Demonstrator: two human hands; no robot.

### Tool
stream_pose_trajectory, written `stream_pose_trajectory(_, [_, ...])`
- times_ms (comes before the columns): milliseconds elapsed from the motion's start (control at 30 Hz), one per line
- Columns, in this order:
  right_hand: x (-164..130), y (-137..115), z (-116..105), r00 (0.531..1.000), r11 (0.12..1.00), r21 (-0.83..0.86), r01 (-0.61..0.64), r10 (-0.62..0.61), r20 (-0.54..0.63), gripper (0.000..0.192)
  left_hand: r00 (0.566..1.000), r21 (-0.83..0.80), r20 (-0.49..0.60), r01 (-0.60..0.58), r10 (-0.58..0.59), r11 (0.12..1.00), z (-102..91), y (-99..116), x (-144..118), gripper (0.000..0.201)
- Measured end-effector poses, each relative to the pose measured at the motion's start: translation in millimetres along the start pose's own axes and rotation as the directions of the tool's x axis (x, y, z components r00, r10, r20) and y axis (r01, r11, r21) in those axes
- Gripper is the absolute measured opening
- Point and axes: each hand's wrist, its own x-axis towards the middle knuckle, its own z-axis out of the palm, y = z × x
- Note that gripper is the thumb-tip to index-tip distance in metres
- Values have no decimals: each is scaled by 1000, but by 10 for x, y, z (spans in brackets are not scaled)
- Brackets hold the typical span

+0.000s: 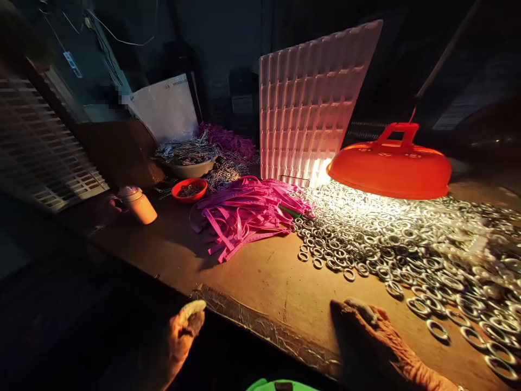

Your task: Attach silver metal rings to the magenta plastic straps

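My left hand (184, 332) is in front of the table's near edge, fingers curled in and thumb against them; a pale wrap covers one digit, and nothing shows in its grasp. My right hand (376, 328) rests at the table's front, fingers stretched to the left, with a greyish cover on one digit and no object visible in it. Just beyond it spreads a large heap of metal rings (366, 239), the closest pieces lying loose on the wood. Farther back, between the hands, is a pile of pink straps (240, 214) with metal pieces at their right end.
A red lamp (391, 168) hangs low over the rings. Behind stands a ribbed translucent panel (303, 103). To the left are an orange-lit bottle (140, 206), a small red bowl (179, 190) and a wide basin (189, 169) of metal hooks. Something green (280, 385) shows at the bottom edge.
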Motion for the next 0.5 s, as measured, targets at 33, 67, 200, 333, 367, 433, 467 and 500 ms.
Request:
stream_pose_trajectory(33, [0, -9, 7, 1000, 1000, -6, 16, -16, -16, 66, 994, 13, -35, -100, 100, 995, 12, 99, 200, 30])
stream_pose_trajectory(67, [0, -19, 12, 999, 999, -12, 29, -30, -31, 69, 955, 122, -94, -271, 282, 955, 17, 226, 429, 35])
stream_pose_trajectory(200, [18, -72, -3, 996, 999, -34, 34, -36, -82, 72, 713, 490, 34, -623, 701, 610, -18, 827, 1363, 52])
stream_pose_trajectory(333, [61, -129, -77, 987, 997, -72, 43, -53, -149, 75, 703, 676, 343, -646, 623, 356, 3, 1269, 1948, 73])
stream_pose_trajectory(367, [68, -139, -88, 988, 997, -77, 30, -41, -150, 76, 723, 721, 413, -631, 554, 286, 27, 1361, 2035, 79])
stream_pose_trajectory(433, [74, -150, -85, 988, 997, -77, 2, -15, -156, 75, 774, 783, 459, -585, 437, 213, 87, 1555, 2161, 84])
stream_pose_trajectory(467, [72, -152, -72, 988, 997, -72, -17, 6, -154, 74, 799, 803, 443, -555, 406, 217, 117, 1658, 2210, 84])
stream_pose_trajectory(500, [69, -153, -57, 988, 997, -65, -43, 33, -148, 73, 823, 819, 413, -523, 390, 237, 145, 1762, 2256, 84])
